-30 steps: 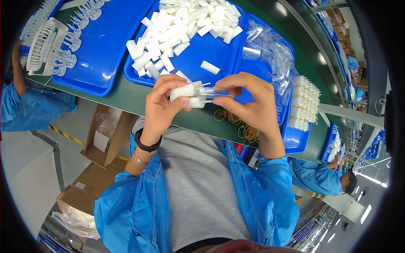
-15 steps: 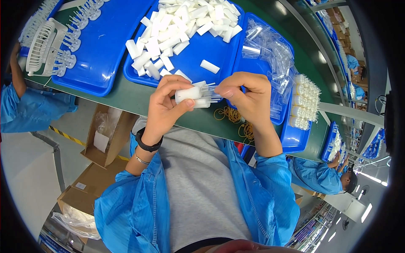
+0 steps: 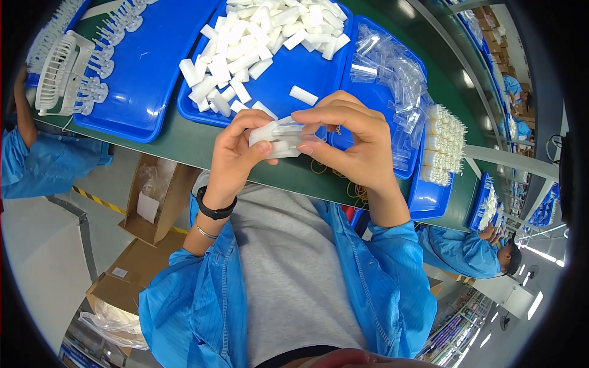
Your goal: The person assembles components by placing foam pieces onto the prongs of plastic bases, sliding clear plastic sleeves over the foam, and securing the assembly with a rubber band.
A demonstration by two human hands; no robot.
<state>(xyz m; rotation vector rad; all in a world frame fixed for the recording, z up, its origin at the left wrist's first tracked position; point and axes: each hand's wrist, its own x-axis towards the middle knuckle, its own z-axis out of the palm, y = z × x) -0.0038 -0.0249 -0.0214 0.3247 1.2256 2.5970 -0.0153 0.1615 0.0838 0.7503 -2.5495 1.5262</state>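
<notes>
My left hand (image 3: 236, 147) is closed around a few white blocks (image 3: 262, 135), held just above the table's near edge. Clear plastic pieces (image 3: 294, 127) stick out from the blocks toward the right. My right hand (image 3: 353, 138) grips the free end of this clear plastic, thumb below and fingers above. How the blocks and the clear pieces fit together is partly hidden by my fingers. Beyond my hands, a blue tray (image 3: 316, 67) carries a heap of similar white blocks (image 3: 236, 52). One loose white block (image 3: 303, 95) lies apart from the heap.
Clear plastic pieces fill another blue tray (image 3: 350, 98) on the right. Beside it, white bristled parts (image 3: 440, 144) stand in rows. Yellow rubber bands (image 3: 357, 192) lie near my right wrist. A blue tray (image 3: 153, 67) with white pronged parts is at left. Co-workers sit on both sides.
My right hand has turned and opened its grip wider, its fingers now spanning the clear plastic from above and below. My left hand still holds the white blocks, slightly tilted.
</notes>
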